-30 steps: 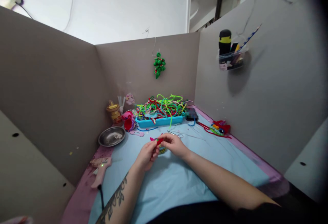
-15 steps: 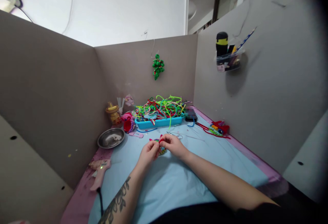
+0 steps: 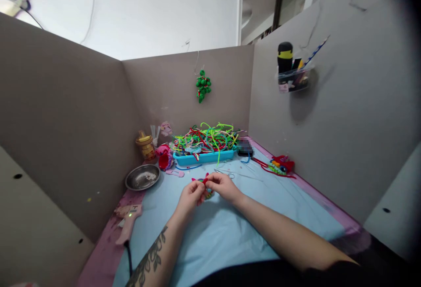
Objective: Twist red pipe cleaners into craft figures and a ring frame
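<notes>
Between my two hands is a small fuzzy craft piece [image 3: 205, 181], red on top with bits of green and yellow below, seemingly made of pipe cleaners. My left hand [image 3: 190, 196] pinches it from the left, the fingers closed. From the right, my right hand [image 3: 224, 186] grips its red part between thumb and forefinger. The fingers cover much of the piece. Just beyond my right hand lie scissors [image 3: 231, 175], partly hidden. Behind them a blue tray [image 3: 204, 158] is heaped with colourful pipe cleaners [image 3: 210, 139].
At left are a pink glue gun [image 3: 130, 225] with a lit green light, a metal bowl [image 3: 133, 182] with small white bits, and a yellow tub [image 3: 145, 148]. Colourful pipe-cleaner pieces [image 3: 282, 164] lie at right. Grey partitions [image 3: 190, 116] enclose the table; a tool box [image 3: 293, 81] hangs right.
The red part between my fingertips has shifted slightly. Both hands stay in nearly the same place, still on the craft piece.
</notes>
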Tool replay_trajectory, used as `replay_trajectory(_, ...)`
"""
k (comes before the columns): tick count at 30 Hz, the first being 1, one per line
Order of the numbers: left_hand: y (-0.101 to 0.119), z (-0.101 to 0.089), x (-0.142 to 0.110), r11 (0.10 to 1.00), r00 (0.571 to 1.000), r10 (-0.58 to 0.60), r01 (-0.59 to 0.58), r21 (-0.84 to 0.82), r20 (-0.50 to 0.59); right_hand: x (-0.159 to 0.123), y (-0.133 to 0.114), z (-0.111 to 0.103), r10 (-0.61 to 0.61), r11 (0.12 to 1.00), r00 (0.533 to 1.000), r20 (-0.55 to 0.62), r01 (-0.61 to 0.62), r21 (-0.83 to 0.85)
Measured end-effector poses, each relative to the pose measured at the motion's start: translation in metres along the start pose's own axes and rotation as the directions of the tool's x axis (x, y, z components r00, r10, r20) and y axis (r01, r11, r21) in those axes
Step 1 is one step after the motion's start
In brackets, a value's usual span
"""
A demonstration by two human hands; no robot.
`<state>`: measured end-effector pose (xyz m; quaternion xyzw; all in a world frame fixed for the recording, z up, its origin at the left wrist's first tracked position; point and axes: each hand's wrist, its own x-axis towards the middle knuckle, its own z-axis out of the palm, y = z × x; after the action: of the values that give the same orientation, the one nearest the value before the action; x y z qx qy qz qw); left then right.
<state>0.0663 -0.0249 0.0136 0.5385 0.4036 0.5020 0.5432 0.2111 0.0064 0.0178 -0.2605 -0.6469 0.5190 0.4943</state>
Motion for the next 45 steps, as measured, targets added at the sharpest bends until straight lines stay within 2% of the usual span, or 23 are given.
replay_trajectory(3, 0.004, 0.001, -0.002, 0.995, 1.000, -0.031, 0.030, -0.095, -0.006, 0.000, 0.000, 0.000, -0.004, 0.997, 1.000, 0.008, 0.003, 0.075)
replay_trajectory(6, 0.007, 0.003, -0.004, 0.982, 0.995, -0.094, 0.097, -0.160, 0.027, 0.001, 0.000, 0.000, -0.007, 0.997, 1.000, -0.024, 0.009, 0.081)
replay_trajectory(12, 0.008, 0.000, -0.007, 0.945, 0.960, -0.152, 0.211, -0.249, 0.235, 0.000, -0.005, 0.001, -0.015, 0.998, 0.998, 0.065, 0.011, 0.061)
replay_trajectory(14, 0.008, 0.000, -0.008, 0.942, 0.952, -0.156, 0.224, -0.249, 0.263, -0.001, -0.007, 0.002, -0.014, 0.997, 0.996, 0.090, 0.007, 0.081)
replay_trajectory(16, 0.007, 0.001, -0.007, 0.952, 0.959, -0.168, 0.219, -0.216, 0.229, -0.002, -0.007, 0.003, 0.004, 0.994, 0.994, 0.106, -0.016, 0.108)
replay_trajectory(18, 0.005, 0.003, -0.006, 0.974, 0.978, -0.149, 0.171, -0.150, 0.148, -0.001, -0.006, 0.003, 0.017, 0.994, 0.996, 0.087, -0.027, 0.110)
replay_trajectory(20, 0.004, 0.005, -0.004, 0.993, 0.994, -0.083, 0.088, -0.073, 0.064, -0.001, -0.004, 0.002, 0.011, 0.997, 0.999, 0.032, -0.014, 0.078)
replay_trajectory(22, 0.003, 0.006, -0.003, 1.000, 0.999, -0.022, 0.022, -0.013, 0.025, 0.001, -0.001, 0.000, 0.002, 0.999, 1.000, -0.011, -0.002, 0.035)
replay_trajectory(25, 0.005, 0.006, -0.003, 1.000, 1.000, -0.016, 0.017, -0.017, 0.026, 0.002, 0.000, -0.003, 0.003, 1.000, 1.000, -0.006, -0.003, 0.023)
replay_trajectory(29, 0.010, 0.006, -0.005, 0.989, 0.995, -0.076, 0.083, -0.125, 0.061, 0.002, -0.004, -0.005, 0.005, 0.996, 0.998, 0.066, -0.011, 0.090)
replay_trajectory(36, 0.011, 0.004, -0.008, 0.944, 0.960, -0.176, 0.228, -0.241, 0.219, 0.000, -0.004, -0.002, 0.001, 0.985, 0.994, 0.114, -0.021, 0.173)
replay_trajectory(39, 0.008, 0.003, -0.008, 0.933, 0.950, -0.183, 0.249, -0.259, 0.254, -0.001, -0.003, -0.001, 0.009, 0.980, 0.992, 0.128, -0.034, 0.194)
replay_trajectory(41, 0.007, 0.004, -0.008, 0.940, 0.958, -0.174, 0.230, -0.251, 0.228, 0.000, -0.004, -0.001, 0.007, 0.986, 0.995, 0.095, -0.023, 0.167)
replay_trajectory(45, 0.006, 0.007, -0.006, 0.970, 0.986, -0.130, 0.148, -0.191, 0.107, 0.002, -0.003, -0.004, -0.029, 0.998, 0.999, -0.026, 0.030, 0.051)
